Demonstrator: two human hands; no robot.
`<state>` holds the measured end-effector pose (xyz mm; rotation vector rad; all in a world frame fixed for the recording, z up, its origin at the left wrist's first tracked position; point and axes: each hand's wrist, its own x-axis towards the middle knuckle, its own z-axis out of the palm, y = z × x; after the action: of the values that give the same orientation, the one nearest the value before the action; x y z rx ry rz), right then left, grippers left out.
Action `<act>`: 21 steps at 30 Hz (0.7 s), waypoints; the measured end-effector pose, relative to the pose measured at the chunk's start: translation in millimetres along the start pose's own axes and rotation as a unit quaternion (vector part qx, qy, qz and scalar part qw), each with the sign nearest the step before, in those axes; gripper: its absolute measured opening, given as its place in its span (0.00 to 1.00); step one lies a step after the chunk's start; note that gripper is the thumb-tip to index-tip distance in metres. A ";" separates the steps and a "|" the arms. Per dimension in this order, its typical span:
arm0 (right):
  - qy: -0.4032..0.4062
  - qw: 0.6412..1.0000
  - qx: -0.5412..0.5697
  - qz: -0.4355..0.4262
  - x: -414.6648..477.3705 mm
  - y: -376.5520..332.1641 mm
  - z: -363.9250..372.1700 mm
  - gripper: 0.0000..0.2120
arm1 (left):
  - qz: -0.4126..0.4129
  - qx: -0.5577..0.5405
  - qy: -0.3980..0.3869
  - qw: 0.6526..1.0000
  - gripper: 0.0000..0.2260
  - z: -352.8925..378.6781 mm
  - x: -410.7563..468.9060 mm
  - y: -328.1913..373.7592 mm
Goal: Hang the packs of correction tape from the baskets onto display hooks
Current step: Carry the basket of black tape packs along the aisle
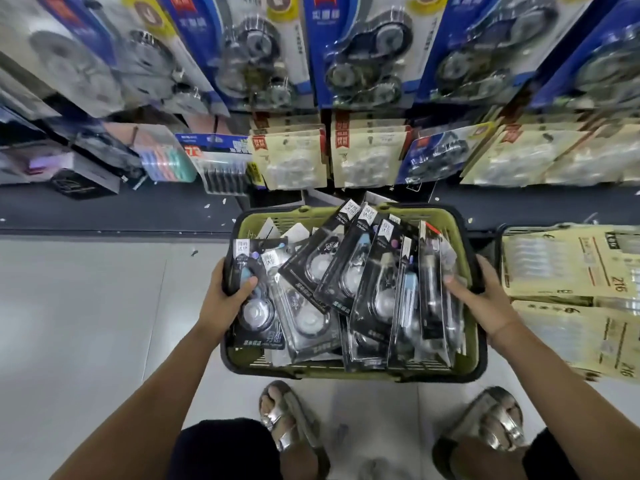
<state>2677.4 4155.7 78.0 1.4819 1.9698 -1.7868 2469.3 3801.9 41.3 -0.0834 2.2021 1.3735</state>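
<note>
We hold the basket (250,220) at both side rims: left hand (227,301) curled over the left rim, right hand (486,306) over the right, thumbs resting on the packs of correction tape (346,271). These lie heaped inside, several leaning; basket on the floor below the hung packs (291,161); likely failure: a tilted lift lets slick packs slide out.

Centre: basket (353,374) on floor (86,323), just before shelf base. Inside it, packs of correction tape (346,282) piled and overlapping, several standing on edge toward right wall. At left rim, left hand (225,299) grips, thumb over leftmost pack. At right rim, right hand (485,306) grips, thumb inside. Just right of it, second basket (500,251) holding flat stacked packs (568,271). Behind both, hanging packs (291,157) in row on display wall; larger hanging packs (363,53) in row above. Nearer than basket, sandalled feet (287,417).
</note>
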 end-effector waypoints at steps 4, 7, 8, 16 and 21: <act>0.024 1.000 0.016 -0.005 37.4 34.3 18.5 0.38 | 0.014 0.002 0.000 1.000 0.23 18.9 26.3 -44.2; 0.056 0.998 0.030 -0.011 57.1 67.9 29.7 0.36 | 0.023 0.017 -0.010 1.000 0.23 27.4 45.6 -72.9; 0.065 0.997 0.034 -0.015 60.7 76.4 33.5 0.35 | 0.023 0.021 -0.011 0.999 0.23 29.2 49.7 -80.7; 0.102 0.991 0.045 -0.072 83.0 105.6 35.9 0.35 | 0.047 0.025 0.009 0.999 0.23 41.8 57.1 -103.2; 0.075 0.995 0.025 -0.060 92.4 118.1 28.9 0.40 | 0.011 0.073 -0.035 0.997 0.26 40.5 62.4 -91.2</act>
<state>2695.4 4166.3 -73.3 1.5894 2.1423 -1.8337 2462.2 3806.5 -76.1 0.0419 2.2423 1.2045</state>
